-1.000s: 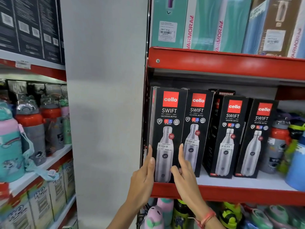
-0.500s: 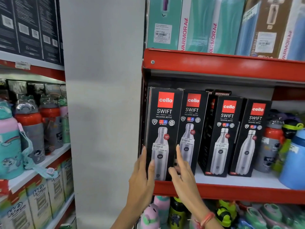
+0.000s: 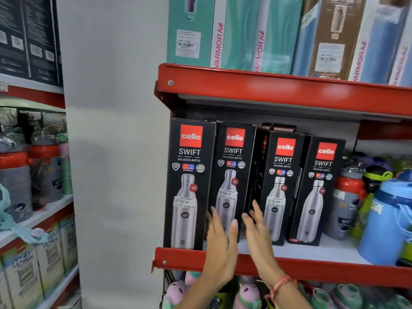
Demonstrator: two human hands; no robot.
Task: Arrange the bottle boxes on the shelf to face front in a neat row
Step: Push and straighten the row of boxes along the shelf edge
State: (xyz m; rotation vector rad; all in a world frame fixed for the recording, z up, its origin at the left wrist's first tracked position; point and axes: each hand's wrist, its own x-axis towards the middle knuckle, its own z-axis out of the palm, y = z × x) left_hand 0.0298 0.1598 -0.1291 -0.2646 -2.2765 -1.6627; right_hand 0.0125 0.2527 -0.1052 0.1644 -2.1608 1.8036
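Several black Cello Swift bottle boxes stand upright on the red-edged shelf [image 3: 312, 267], fronts facing out. The first box [image 3: 189, 184] stands at the shelf's left end, at the front lip. The second box [image 3: 231, 175] sits beside it, slightly further back. The third box [image 3: 282, 186] and fourth box [image 3: 317, 192] stand further right and deeper in. My left hand [image 3: 219, 244] lies open in front of the second box's lower part. My right hand [image 3: 258, 228] is open with fingers spread, in front of the gap between the second and third boxes.
Loose bottles, one blue [image 3: 388, 219] and one with a red cap [image 3: 346, 201], crowd the shelf's right end. Teal and brown boxes [image 3: 240, 34] fill the shelf above. A white pillar [image 3: 116, 152] stands to the left, with further bottle shelves [image 3: 33, 170] beyond it. Plush-topped bottles [image 3: 178, 293] sit below.
Both hands have left the first box and shifted right, to the second box and the gap beside it. The view has swung slightly left.
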